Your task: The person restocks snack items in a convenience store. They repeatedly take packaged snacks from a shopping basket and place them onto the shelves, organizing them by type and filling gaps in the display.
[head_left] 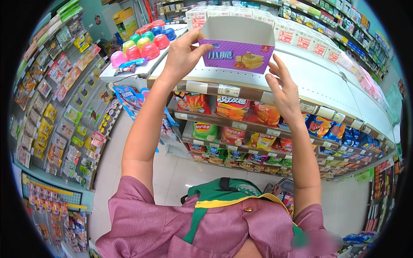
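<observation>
- Thumb and fingers of the left hand [183, 56] pinch the left edge of 1 purple box [236, 58], closed on it, thumb on the near face.
- Open-topped, the box is between the 2 hands, over the white shelf top [312, 75]; whether it rests there, I cannot tell.
- Right hand [284, 90] is half open beside the box's right edge; contact is unclear. Positioning the box seems the step in hand; next, an even 2-handed hold seems called for.
- Farther right, white-and-pink packs [318, 45] line the far side.
</observation>
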Available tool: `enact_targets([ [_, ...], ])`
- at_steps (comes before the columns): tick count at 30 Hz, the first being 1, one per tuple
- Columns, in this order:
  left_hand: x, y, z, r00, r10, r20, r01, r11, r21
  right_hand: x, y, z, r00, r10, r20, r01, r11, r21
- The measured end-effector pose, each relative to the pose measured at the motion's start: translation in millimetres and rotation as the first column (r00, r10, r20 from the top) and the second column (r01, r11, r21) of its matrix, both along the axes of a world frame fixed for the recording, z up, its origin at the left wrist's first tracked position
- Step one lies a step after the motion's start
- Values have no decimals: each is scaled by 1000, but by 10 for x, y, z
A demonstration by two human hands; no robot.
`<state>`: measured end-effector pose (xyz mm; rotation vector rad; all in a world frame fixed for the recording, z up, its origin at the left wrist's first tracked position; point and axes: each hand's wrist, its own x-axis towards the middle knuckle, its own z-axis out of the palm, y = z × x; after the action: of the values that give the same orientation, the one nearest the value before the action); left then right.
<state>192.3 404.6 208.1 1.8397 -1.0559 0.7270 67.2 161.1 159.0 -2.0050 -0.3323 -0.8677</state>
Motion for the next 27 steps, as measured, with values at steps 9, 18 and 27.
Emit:
enact_targets([
  [9,288,6,-299,977,-48,-210,48,999,-3,166,21,-225,989,-148,-30,144,985,-96],
  [18,384,-41,-334,937,-149,-315,139,989,-55,88,126,-236,983,-182,0,182,982,47],
  [27,-289,-51,-457,998,30,-52,-41,972,-231,-281,281,-453,911,-347,224,370,926,-70],
])
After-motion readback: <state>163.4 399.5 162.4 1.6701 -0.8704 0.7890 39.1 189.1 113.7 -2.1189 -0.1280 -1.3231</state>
